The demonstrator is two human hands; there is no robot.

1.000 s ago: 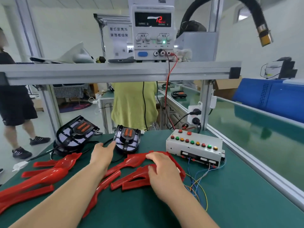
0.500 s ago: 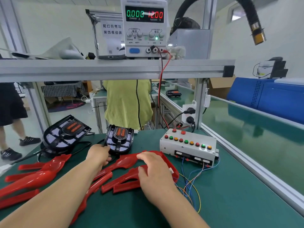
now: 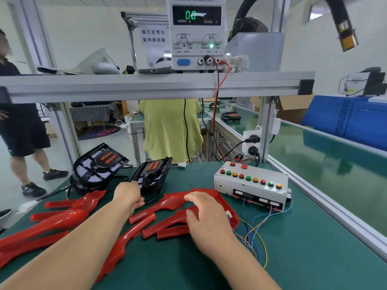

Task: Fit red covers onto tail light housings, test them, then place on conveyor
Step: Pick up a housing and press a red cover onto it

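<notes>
Step in hand: bringing one housing and one cover together for fitting.

We are gripping the near rim of a black plastic tail light housing with orange inserts (image 3: 154, 174) in the left hand (image 3: 128, 194), fingers curled round it. The housing is tilting, with its far end raised off the green-matted table (image 3: 314, 248).

The right hand (image 3: 207, 214) is lying over a glossy red plastic cover with forked prongs (image 3: 171, 203). Its fingers are bending over the arch and its thumb is pressing the lower prong, so the cover is being held against the table, just beside the housing.

Judgement on doing this well:
- We are expecting the thin prongs to flex, so lifting by the thicker arch seems safer.
- Matching the arch to the housing's rounded end first, then pressing evenly round the rim, should seat it without a gap.
- Thin coloured wires (image 3: 254, 229) from the white button-topped test box (image 3: 251, 182) are running just beside the cover's right edge and could snag as it is lifted.

Testing and the green conveyor belt (image 3: 324, 164) are not yet reached.
</notes>
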